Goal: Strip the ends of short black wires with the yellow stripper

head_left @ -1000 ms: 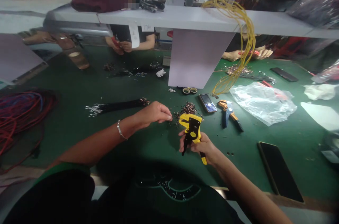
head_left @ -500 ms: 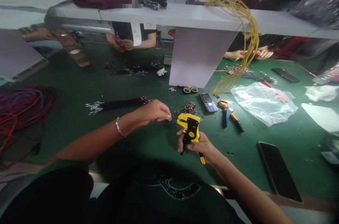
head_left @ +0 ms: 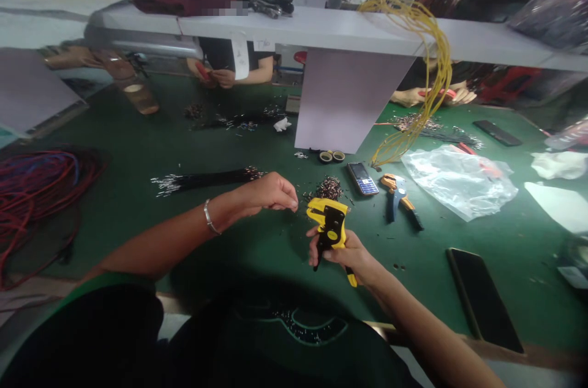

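My left hand (head_left: 271,192) hangs over the green mat with its fingertips pinched together, and nothing shows clearly between them. My right hand (head_left: 342,255) is shut on the grip of a yellow and black wire stripper (head_left: 329,226), whose jaws point up and away from me. The two hands are close but apart. Just beyond the stripper lies a small pile of metal-ended wire bits (head_left: 329,189). A bundle of black wires with bare silver ends (head_left: 206,180) lies beyond my left hand.
A keypad phone (head_left: 362,179), an orange and blue wire stripper (head_left: 399,199), a plastic bag (head_left: 459,183) and a black smartphone (head_left: 482,301) lie to the right. A red and blue wire coil (head_left: 41,192) lies left. Co-workers' hands (head_left: 220,77) work beyond a white shelf (head_left: 321,27).
My left hand has barely moved, and my right hand still holds the stripper. The whole view has drifted slightly.
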A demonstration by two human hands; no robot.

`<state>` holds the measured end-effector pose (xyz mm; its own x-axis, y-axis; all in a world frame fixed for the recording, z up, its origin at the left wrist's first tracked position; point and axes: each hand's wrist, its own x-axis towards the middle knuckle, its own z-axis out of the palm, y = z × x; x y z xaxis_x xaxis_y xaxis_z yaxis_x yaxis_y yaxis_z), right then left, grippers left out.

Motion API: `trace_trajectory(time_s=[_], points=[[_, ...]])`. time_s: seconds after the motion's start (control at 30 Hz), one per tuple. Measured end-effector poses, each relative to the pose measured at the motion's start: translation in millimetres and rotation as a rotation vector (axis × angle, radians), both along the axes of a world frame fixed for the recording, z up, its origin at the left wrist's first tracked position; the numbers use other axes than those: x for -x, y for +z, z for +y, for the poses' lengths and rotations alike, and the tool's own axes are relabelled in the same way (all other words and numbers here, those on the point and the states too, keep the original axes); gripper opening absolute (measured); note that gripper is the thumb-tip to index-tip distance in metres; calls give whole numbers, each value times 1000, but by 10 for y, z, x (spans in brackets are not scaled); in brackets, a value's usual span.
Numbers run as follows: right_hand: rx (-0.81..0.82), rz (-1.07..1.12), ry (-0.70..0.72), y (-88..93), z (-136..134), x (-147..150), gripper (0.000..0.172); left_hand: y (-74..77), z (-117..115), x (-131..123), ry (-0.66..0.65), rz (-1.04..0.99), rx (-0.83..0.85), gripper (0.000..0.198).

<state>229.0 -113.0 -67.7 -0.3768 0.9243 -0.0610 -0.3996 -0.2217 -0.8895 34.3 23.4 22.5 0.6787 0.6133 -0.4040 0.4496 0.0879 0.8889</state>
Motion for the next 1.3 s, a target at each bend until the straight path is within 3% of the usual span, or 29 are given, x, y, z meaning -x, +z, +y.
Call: trace_trajectory(time_s=[0.47,0.87,1.3], points=[[-3,-65,-22,-36,-13,-4,36,-25,28,28,-36,-21,8,6],[42,-165,-36,-46,-33,48,34,-158,99,84,-118,-69,-32,6],[56,-79,17,-122,-52,84,32,-180,145,125,-177,-75,-85,7]])
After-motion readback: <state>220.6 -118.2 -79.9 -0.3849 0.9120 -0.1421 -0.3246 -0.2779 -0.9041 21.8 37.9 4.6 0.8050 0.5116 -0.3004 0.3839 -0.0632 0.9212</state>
